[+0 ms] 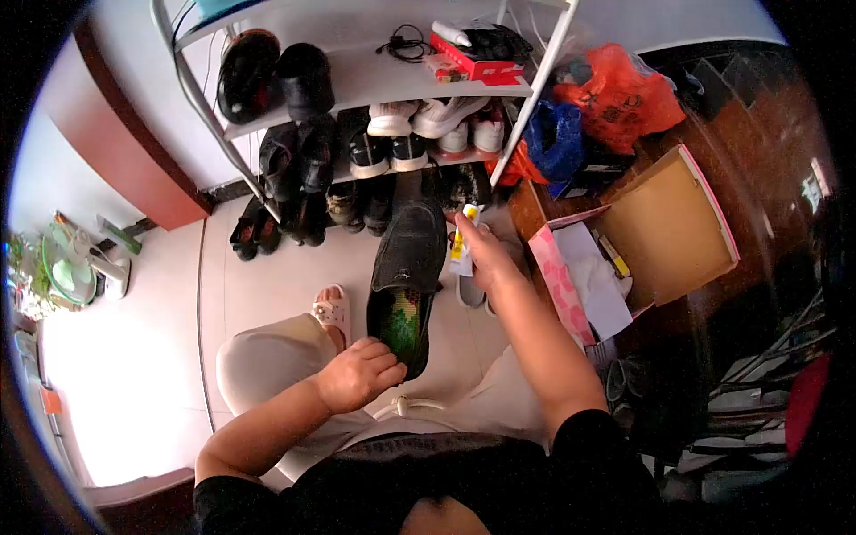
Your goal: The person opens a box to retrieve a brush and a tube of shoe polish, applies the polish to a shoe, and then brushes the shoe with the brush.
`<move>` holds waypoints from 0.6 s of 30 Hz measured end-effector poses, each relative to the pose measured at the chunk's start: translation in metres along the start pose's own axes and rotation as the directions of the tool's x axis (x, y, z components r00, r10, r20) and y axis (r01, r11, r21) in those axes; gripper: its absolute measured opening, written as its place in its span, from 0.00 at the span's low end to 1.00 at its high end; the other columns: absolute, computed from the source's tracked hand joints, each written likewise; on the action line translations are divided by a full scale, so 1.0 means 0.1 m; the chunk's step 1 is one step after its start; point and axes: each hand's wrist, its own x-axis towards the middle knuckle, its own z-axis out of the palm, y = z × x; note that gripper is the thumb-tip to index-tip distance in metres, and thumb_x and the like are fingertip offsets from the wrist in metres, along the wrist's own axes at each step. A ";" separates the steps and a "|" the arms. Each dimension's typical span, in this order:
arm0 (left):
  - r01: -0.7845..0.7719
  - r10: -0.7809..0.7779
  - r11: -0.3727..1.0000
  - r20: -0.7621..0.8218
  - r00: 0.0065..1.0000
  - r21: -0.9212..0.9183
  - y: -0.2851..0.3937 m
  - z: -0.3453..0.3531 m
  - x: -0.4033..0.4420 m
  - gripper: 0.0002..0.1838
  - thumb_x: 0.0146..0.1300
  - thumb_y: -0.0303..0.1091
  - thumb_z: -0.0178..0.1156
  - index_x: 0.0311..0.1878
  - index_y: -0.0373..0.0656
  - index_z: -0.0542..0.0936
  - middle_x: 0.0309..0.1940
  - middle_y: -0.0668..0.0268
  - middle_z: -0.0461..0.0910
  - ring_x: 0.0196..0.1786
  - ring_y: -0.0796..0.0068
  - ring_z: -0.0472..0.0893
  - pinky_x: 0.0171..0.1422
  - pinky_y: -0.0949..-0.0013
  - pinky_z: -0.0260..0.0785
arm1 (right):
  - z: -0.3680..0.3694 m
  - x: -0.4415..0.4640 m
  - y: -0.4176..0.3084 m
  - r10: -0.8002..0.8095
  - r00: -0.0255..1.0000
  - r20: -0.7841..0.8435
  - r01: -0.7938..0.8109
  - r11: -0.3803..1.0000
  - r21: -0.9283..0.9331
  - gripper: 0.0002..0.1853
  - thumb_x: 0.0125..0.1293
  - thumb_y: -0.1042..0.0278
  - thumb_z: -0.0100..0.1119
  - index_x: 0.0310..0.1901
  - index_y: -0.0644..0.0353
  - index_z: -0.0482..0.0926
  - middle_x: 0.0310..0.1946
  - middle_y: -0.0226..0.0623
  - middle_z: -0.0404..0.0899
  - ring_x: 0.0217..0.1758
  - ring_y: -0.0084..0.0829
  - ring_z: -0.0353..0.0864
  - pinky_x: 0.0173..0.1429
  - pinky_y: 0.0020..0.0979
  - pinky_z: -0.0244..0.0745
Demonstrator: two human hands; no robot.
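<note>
A black slip-on shoe [413, 245] hangs over my lap, its toe pointing toward the rack and its opening toward me. Inside it shows a green patterned insole [399, 323]. My left hand [361, 374] has its fingers closed around the shoe's heel edge. Close to the right side of the shoe's toe, my right hand [486, 250] grips a small white-and-yellow tube [462, 242], held roughly upright. Whether the tube is capped I cannot tell.
A white-framed shoe rack [357, 80] with several shoes stands ahead. To the right lie an open pink box [562, 281] with white paper, a red plastic bag [620, 98] and a blue bag [553, 138]. A sandalled foot [332, 312] rests on the tiled floor.
</note>
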 end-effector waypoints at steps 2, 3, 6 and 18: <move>-0.016 0.015 1.000 0.036 0.999 0.021 0.02 0.01 -0.14 0.11 0.47 0.31 0.54 0.36 0.41 0.73 0.31 0.66 0.74 0.39 0.68 0.74 0.46 0.67 0.64 | 0.08 0.09 0.10 -0.047 0.992 0.115 0.051 0.998 -0.028 0.25 0.57 0.47 0.59 0.50 0.56 0.70 0.39 0.30 0.75 0.40 0.29 0.76 0.45 0.33 0.69; -0.069 0.066 0.995 0.039 0.997 0.075 0.02 0.01 -0.20 0.10 0.48 0.31 0.52 0.36 0.42 0.73 0.31 0.67 0.73 0.39 0.69 0.74 0.46 0.68 0.64 | 0.08 0.12 0.12 -0.039 0.992 0.123 0.044 0.998 -0.039 0.25 0.57 0.47 0.59 0.50 0.56 0.70 0.39 0.30 0.75 0.40 0.29 0.76 0.45 0.33 0.69; -0.115 0.105 0.986 0.087 0.991 0.121 0.08 -0.03 -0.38 0.10 0.49 0.32 0.50 0.36 0.43 0.73 0.30 0.68 0.72 0.38 0.70 0.73 0.46 0.69 0.63 | 0.15 0.07 0.20 0.048 0.994 0.098 -0.031 0.985 -0.171 0.23 0.55 0.51 0.62 0.46 0.57 0.71 0.37 0.31 0.75 0.37 0.28 0.76 0.41 0.31 0.69; -0.007 -0.844 0.219 -0.193 0.501 -0.976 -0.04 0.58 -0.51 0.22 0.60 0.40 0.53 0.55 0.41 0.67 0.50 0.61 0.72 0.55 0.66 0.69 0.57 0.65 0.61 | 1.04 -0.50 0.09 -0.290 0.916 0.276 0.388 0.817 -0.427 0.12 0.51 0.65 0.66 0.33 0.60 0.74 0.26 0.26 0.73 0.28 0.18 0.71 0.33 0.25 0.67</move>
